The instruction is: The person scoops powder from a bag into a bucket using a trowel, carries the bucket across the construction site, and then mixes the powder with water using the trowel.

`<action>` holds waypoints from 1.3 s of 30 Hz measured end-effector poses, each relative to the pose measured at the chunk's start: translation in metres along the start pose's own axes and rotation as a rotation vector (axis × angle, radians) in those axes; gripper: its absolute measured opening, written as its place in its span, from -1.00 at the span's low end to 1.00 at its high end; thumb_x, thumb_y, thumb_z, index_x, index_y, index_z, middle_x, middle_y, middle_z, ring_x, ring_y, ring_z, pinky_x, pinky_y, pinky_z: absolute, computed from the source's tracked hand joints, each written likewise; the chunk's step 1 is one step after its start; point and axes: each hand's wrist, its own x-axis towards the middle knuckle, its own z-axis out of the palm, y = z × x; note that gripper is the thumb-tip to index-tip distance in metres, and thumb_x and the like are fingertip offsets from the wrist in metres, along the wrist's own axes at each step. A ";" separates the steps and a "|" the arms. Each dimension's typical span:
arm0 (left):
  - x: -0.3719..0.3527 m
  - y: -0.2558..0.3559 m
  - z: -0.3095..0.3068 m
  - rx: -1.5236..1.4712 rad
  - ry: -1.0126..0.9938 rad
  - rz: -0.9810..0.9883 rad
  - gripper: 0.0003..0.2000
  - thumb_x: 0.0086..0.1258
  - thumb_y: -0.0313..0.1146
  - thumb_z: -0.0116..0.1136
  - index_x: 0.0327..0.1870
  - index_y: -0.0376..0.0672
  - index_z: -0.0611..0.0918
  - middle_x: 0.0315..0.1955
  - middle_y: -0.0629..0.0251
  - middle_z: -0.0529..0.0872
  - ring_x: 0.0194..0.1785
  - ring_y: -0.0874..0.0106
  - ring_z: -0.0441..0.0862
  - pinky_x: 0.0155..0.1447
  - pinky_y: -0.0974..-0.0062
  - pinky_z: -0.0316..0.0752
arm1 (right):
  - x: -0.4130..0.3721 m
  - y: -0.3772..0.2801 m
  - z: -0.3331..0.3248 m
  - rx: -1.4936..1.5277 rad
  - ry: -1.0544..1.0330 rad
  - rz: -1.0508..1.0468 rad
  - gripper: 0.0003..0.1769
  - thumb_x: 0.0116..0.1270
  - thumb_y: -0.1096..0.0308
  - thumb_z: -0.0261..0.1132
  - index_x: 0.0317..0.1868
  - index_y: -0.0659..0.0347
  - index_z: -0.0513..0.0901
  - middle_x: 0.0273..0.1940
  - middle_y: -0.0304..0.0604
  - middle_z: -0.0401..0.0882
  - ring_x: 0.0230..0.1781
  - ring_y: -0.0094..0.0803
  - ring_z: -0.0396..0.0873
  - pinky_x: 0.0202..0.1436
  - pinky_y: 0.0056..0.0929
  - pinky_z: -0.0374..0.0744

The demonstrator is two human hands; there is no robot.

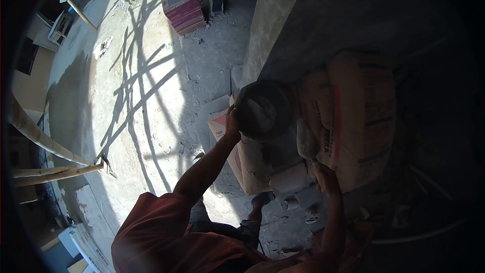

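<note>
My left hand is closed on the near-left rim of a round dark bucket. Inside the bucket lies some pale grey material, dim in the shade. My right hand grips the handle of a trowel, its blade pointing away from me, just right of the bucket. Beneath and beside the trowel are paper cement bags; a large full bag with a red stripe stands at the right. An opened or crumpled paper bag lies below the bucket.
A concrete column rises just behind the bucket. Stacked purple boxes sit on the dusty floor farther off. Bamboo poles jut in at the left. Rubble litters the ground near my feet, and the right side is very dark.
</note>
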 end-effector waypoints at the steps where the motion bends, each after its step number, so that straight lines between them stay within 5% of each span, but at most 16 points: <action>1: 0.000 -0.001 0.000 0.010 0.001 -0.013 -0.53 0.40 -0.17 -0.19 0.26 -0.22 0.30 0.11 0.15 0.46 0.18 0.31 0.40 0.25 0.41 0.27 | -0.004 -0.016 0.001 -0.043 0.020 0.009 -0.50 0.29 -0.03 0.08 -0.01 0.24 0.54 -0.65 -0.31 0.33 -0.73 -0.57 0.32 -0.69 -0.54 0.29; 5: -0.001 0.003 0.006 -0.006 0.007 -0.055 -0.53 0.39 -0.18 -0.18 0.27 -0.19 0.29 0.11 0.16 0.46 0.18 0.32 0.41 0.24 0.42 0.28 | 0.038 -0.034 0.012 -0.069 -0.032 -0.101 -0.51 0.28 -0.03 0.10 -0.03 0.21 0.55 -0.62 -0.30 0.35 -0.73 -0.58 0.32 -0.68 -0.55 0.30; 9: -0.010 0.016 0.016 0.018 0.065 -0.093 -0.53 0.38 -0.20 -0.18 0.27 -0.19 0.30 0.11 0.16 0.46 0.16 0.32 0.42 0.22 0.43 0.29 | 0.096 -0.072 0.058 -0.318 -0.111 -0.158 -0.66 0.26 0.18 0.09 -0.07 0.23 0.55 -0.56 -0.19 0.46 -0.65 -0.46 0.49 -0.60 -0.44 0.47; 11: -0.006 0.006 0.011 0.013 0.063 -0.043 -0.53 0.37 -0.21 -0.18 0.27 -0.19 0.30 0.11 0.17 0.47 0.15 0.33 0.42 0.21 0.44 0.29 | 0.153 -0.040 0.092 -0.834 0.209 -0.872 -0.70 0.24 0.29 0.07 -0.06 0.22 0.50 -0.44 -0.05 0.54 -0.52 -0.26 0.60 -0.47 -0.32 0.58; 14: -0.014 0.015 0.021 -0.002 0.074 -0.082 -0.53 0.36 -0.21 -0.17 0.27 -0.19 0.30 0.09 0.17 0.47 0.14 0.33 0.43 0.22 0.43 0.29 | 0.099 -0.056 0.124 -1.195 0.497 -0.688 -0.60 0.23 0.35 0.10 0.10 0.16 0.39 -0.34 0.06 0.54 -0.41 -0.10 0.61 -0.34 -0.25 0.61; 15: -0.018 0.013 0.023 -0.007 0.074 -0.091 -0.53 0.36 -0.21 -0.17 0.27 -0.19 0.30 0.09 0.17 0.47 0.14 0.33 0.43 0.22 0.43 0.29 | 0.090 -0.053 0.124 -1.203 0.496 -0.680 -0.60 0.23 0.35 0.10 0.10 0.16 0.39 -0.34 0.06 0.54 -0.41 -0.10 0.61 -0.34 -0.25 0.61; 17: -0.015 0.015 0.029 -0.041 0.070 -0.084 -0.53 0.36 -0.21 -0.17 0.26 -0.20 0.31 0.08 0.18 0.48 0.13 0.33 0.43 0.22 0.42 0.28 | 0.080 -0.051 0.121 -1.222 0.414 -0.550 -0.41 0.20 0.40 0.16 0.26 0.15 0.23 -0.10 0.10 0.47 -0.15 0.06 0.55 -0.04 -0.11 0.54; 21: -0.009 0.005 0.021 0.024 0.080 -0.061 -0.53 0.36 -0.21 -0.17 0.26 -0.21 0.31 0.07 0.17 0.49 0.13 0.33 0.43 0.23 0.42 0.28 | 0.057 -0.039 0.080 -1.202 0.483 -0.699 -0.40 0.17 0.44 0.17 0.26 0.13 0.24 -0.13 0.06 0.48 -0.10 0.00 0.54 -0.02 -0.13 0.52; 23: -0.005 0.001 0.012 0.017 0.050 -0.029 -0.53 0.38 -0.18 -0.17 0.26 -0.21 0.31 0.07 0.18 0.48 0.14 0.33 0.42 0.23 0.42 0.28 | 0.050 -0.018 0.055 -0.973 0.591 -0.701 -0.52 0.22 0.37 0.12 0.19 0.06 0.34 -0.26 0.03 0.51 -0.33 -0.01 0.59 -0.19 -0.12 0.56; 27: -0.008 0.003 0.008 0.075 -0.008 -0.019 -0.53 0.39 -0.15 -0.18 0.25 -0.22 0.31 0.09 0.18 0.47 0.16 0.33 0.41 0.23 0.41 0.28 | 0.074 0.066 0.007 -0.706 0.597 -0.700 -0.52 0.20 0.36 0.09 0.18 -0.01 0.39 -0.22 0.02 0.53 -0.25 -0.01 0.57 -0.13 -0.07 0.52; 31: -0.009 0.009 0.011 0.112 0.034 -0.039 -0.57 0.41 -0.18 -0.24 0.22 -0.20 0.35 0.07 0.19 0.47 0.14 0.33 0.41 0.22 0.41 0.27 | 0.111 0.128 0.021 -0.626 0.376 -0.438 -0.53 0.15 0.35 0.14 0.13 -0.02 0.46 -0.09 0.08 0.55 -0.06 -0.10 0.54 -0.07 -0.14 0.53; 34: -0.010 0.009 0.009 0.198 -0.059 0.036 -0.59 0.43 -0.21 -0.28 0.19 -0.24 0.36 0.06 0.17 0.47 0.15 0.34 0.40 0.22 0.41 0.29 | 0.176 0.166 0.048 -0.807 0.383 -0.546 -0.56 0.13 0.34 0.18 0.09 0.00 0.49 -0.07 0.07 0.56 -0.06 -0.08 0.55 -0.04 -0.17 0.53; 36: -0.013 0.011 0.010 0.250 -0.067 0.045 -0.57 0.44 -0.15 -0.28 0.17 -0.25 0.35 0.05 0.17 0.47 0.13 0.35 0.43 0.14 0.40 0.38 | 0.232 0.189 0.056 -0.915 0.726 -0.859 -0.61 0.15 0.33 0.19 0.05 0.03 0.51 -0.11 0.01 0.57 -0.10 -0.08 0.56 -0.04 -0.16 0.53; 37: -0.008 0.004 0.003 0.268 -0.068 0.044 -0.57 0.44 -0.15 -0.28 0.17 -0.25 0.35 0.05 0.17 0.47 0.13 0.35 0.43 0.14 0.40 0.38 | 0.238 0.183 0.056 -0.898 0.723 -0.854 -0.61 0.15 0.33 0.19 0.05 0.03 0.51 -0.11 0.01 0.57 -0.10 -0.08 0.56 -0.04 -0.16 0.53; 39: -0.004 0.000 -0.006 0.298 -0.091 0.081 -0.61 0.44 -0.18 -0.27 0.11 -0.26 0.39 -0.01 0.21 0.50 0.09 0.39 0.46 0.11 0.43 0.41 | 0.241 0.183 0.061 -0.914 0.420 -0.461 -0.64 0.15 0.34 0.18 0.00 0.05 0.53 -0.08 -0.03 0.55 -0.06 -0.10 0.53 0.02 -0.16 0.50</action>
